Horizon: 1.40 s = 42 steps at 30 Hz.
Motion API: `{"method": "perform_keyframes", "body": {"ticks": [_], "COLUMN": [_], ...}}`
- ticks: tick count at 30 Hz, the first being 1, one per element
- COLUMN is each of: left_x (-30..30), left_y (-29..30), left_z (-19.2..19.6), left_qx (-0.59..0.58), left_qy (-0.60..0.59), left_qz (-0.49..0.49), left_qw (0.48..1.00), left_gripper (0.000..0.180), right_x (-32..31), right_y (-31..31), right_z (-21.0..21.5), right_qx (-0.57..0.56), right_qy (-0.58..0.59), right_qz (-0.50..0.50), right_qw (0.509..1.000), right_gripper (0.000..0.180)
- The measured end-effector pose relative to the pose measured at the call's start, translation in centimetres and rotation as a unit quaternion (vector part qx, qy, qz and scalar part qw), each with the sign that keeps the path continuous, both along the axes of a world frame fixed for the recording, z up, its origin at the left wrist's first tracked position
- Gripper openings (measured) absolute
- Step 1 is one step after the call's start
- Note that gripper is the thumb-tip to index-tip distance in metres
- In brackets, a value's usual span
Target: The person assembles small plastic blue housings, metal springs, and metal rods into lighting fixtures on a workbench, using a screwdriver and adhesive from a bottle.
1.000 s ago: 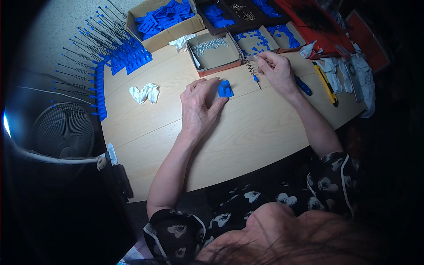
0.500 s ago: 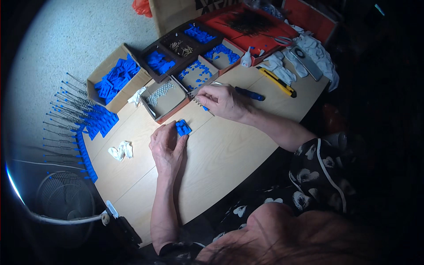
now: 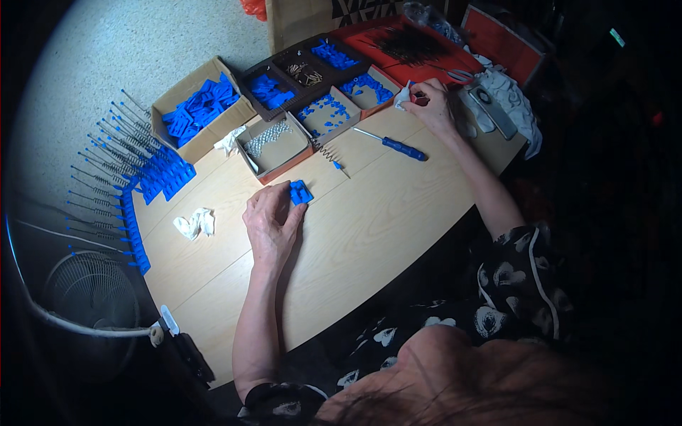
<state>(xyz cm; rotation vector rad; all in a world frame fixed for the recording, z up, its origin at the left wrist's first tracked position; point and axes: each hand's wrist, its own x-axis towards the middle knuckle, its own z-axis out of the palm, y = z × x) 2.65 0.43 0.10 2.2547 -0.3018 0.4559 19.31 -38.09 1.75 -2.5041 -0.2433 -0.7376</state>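
The left hand (image 3: 268,226) lies flat on the wooden table (image 3: 369,234), fingers loosely spread, its fingertips resting on a small blue plastic block (image 3: 300,192) and pinning it down rather than gripping it. The right hand (image 3: 431,101) is stretched well away toward one o'clock, fingers curled together at the edge of the far trays, beside a bit of white cloth (image 3: 402,98); whether it has pinched anything yet I cannot tell. Half a second ago that right hand sat just beside the block, near the blue-handled screwdriver (image 3: 395,145); now it has gone off to the trays and the screwdriver lies alone on the table, which suggests a new piece is being fetched while the left hand keeps the block in place. The block lies near the middle of the table, at five o'clock from the small box of metal springs (image 3: 273,145); it is bright blue, flat and roughly rectangular, with ridges on top that are too small to read. A coiled spring on a thin rod (image 3: 328,153) lies at one o'clock from the block, near but apart. At ten o'clock a cardboard box of blue parts (image 3: 201,108) stands open, and a row of finished blue pieces with wire rods (image 3: 128,192) lines the table's left edge.
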Motion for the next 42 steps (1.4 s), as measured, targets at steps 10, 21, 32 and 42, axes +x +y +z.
{"method": "perform_keyframes", "body": {"ticks": [10,21,32,42], "left_x": [-0.2,0.1,-0.4,-0.4], "left_y": [0.5,0.9,0.8,0.7], "left_z": [-1.1,-0.9,-0.7,-0.5], "left_qx": [-0.008,-0.002,-0.004,-0.010], "left_qy": [0.000,-0.016,-0.004,0.025], "left_qz": [0.006,0.006,0.024,0.034], "left_qw": [1.000,1.000,1.000,0.999], "left_gripper": [0.044,0.042,0.049,0.055], "right_x": [-0.6,-5.5,-5.0,-6.6], "right_y": [2.1,12.3,15.6,16.2], "right_z": [-0.3,6.4,1.5,2.2], "right_qx": [-0.076,0.394,0.547,0.383], "right_qy": [-0.021,0.199,0.372,0.369], "right_qz": [-0.070,0.397,0.394,0.314], "right_qw": [0.994,0.804,0.639,0.786], "right_gripper": [0.035,0.037,0.026,0.031]}}
